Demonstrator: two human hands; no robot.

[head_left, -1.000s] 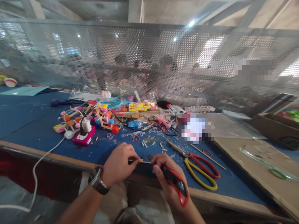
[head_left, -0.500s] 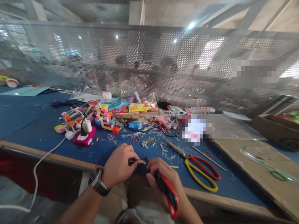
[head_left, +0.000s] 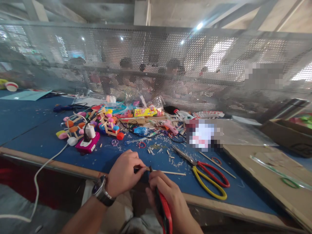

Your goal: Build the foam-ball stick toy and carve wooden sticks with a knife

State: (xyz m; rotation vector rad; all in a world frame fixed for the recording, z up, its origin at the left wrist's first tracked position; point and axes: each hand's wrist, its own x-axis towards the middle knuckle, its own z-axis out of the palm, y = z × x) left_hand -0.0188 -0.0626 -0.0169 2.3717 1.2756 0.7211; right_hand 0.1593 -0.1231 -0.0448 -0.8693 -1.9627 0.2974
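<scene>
While the left hand (head_left: 126,169) pinches a small wooden piece (head_left: 147,168) in its fingers, above the blue tabletop's (head_left: 41,118) near side, the right hand (head_left: 169,191) grips a red-and-black knife (head_left: 166,213), tip beside the wood. Pale shavings (head_left: 158,150) litter the middle, shears (head_left: 194,163) lie right, and beyond the far clutter (head_left: 146,112) a perforated metal screen (head_left: 151,42) stands beneath concrete beams (head_left: 141,13).

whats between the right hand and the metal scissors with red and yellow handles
The head view shows a thin, pale, wooden-looking stick on the blue tabletop between right hand and scissors.
</scene>
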